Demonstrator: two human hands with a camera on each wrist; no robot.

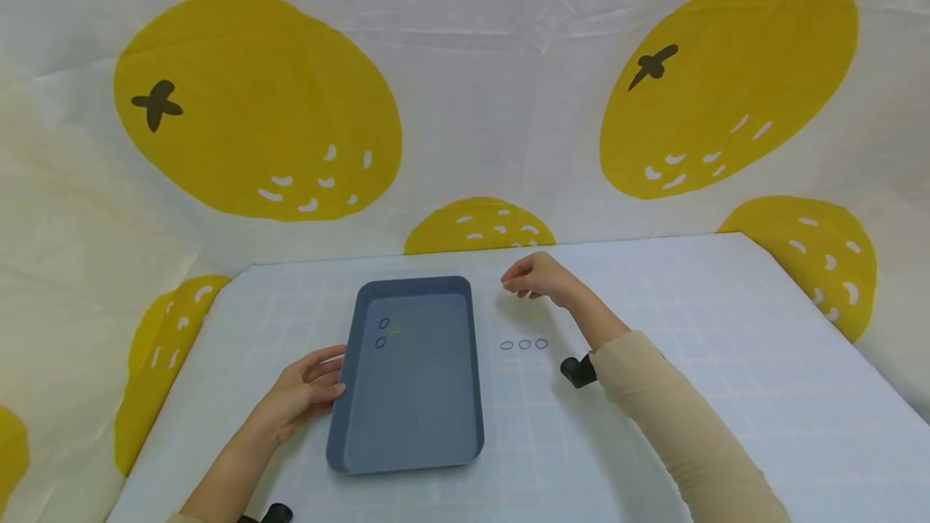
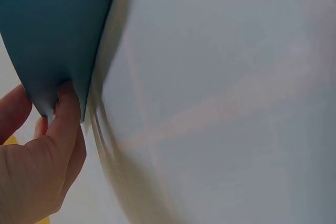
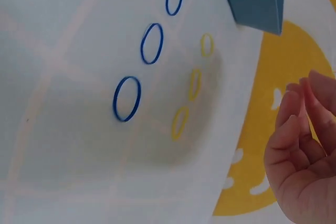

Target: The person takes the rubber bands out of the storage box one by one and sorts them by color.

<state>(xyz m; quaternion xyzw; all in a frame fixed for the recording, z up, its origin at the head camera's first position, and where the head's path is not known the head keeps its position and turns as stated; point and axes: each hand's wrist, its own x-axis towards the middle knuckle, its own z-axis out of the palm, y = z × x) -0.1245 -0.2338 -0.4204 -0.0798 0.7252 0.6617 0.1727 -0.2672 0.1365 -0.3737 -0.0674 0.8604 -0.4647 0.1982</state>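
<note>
A blue-grey tray lies on the table, with two dark blue rings and a yellow ring inside, thin like small elastic bands. My left hand grips the tray's left wall, thumb at the rim and fingers against the outer side. Right of the tray, my right hand hovers above the table with loosely curled fingers. Its fingertips come close together in the right wrist view, and nothing shows between them. Below that hand lie three blue rings in a row, beside three yellow rings.
The table has a pale checked cover. Behind it hangs a white cloth printed with large yellow fruit. A black device is at the right wrist, and another black device is near the left wrist.
</note>
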